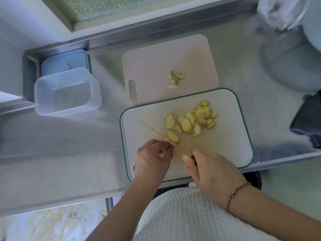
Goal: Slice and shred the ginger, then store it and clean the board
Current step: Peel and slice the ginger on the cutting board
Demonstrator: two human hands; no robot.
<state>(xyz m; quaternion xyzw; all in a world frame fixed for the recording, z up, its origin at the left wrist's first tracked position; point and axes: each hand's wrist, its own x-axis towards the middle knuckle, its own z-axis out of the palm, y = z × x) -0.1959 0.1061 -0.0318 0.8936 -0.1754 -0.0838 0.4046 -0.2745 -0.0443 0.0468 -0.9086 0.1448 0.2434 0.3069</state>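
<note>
Hands: right hand (211, 168) grips knife (152, 130); left hand (152, 158) pinches ginger bit (168, 145).

The steel surface (60, 145) lies bare to the left of the green-rimmed board (225, 153), a wide lane toward the clear container (67, 94). That container and the blue lid (66, 61) behind it fill the back-left corner against the raised ledge. Behind the green-rimmed board, the pink board (147, 66) touches its far edge, leaving no gap between them. To the right, a dark cloth (307, 122) sits near the surface's edge, with a bare strip between it and the board.
</note>
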